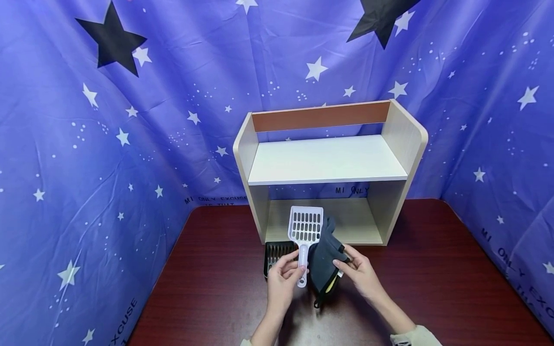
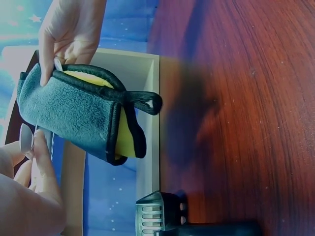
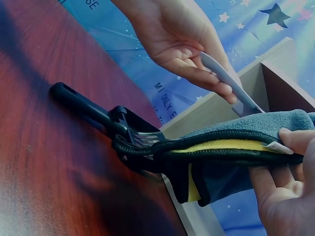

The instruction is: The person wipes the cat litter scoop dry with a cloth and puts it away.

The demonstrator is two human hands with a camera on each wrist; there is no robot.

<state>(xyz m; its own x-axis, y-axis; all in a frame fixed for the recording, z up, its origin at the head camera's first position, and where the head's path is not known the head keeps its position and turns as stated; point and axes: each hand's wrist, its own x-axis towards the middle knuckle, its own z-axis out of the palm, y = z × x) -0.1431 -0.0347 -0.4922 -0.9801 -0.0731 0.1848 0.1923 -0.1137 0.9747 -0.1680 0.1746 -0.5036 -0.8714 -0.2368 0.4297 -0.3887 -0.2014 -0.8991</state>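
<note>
A white slotted litter scoop (image 1: 303, 253) is held by its handle in my left hand (image 1: 279, 283), with the slotted head up. My right hand (image 1: 363, 276) pinches a folded grey cleaning cloth (image 1: 323, 262) near one edge, thumb on one face and fingers on the other. The cloth has black trim, a hanging loop and a yellow inner side, plain in the left wrist view. Scoop and cloth are close side by side above the table. A black slotted scoop (image 3: 83, 105) lies on the table, partly hidden behind my left hand in the head view.
A two-level wooden shelf (image 1: 329, 158) with a white upper board stands at the back of the dark red table (image 1: 207, 269). Blue star-patterned curtains (image 1: 173, 120) hang behind and on both sides. The black scoop is by the shelf's front left corner.
</note>
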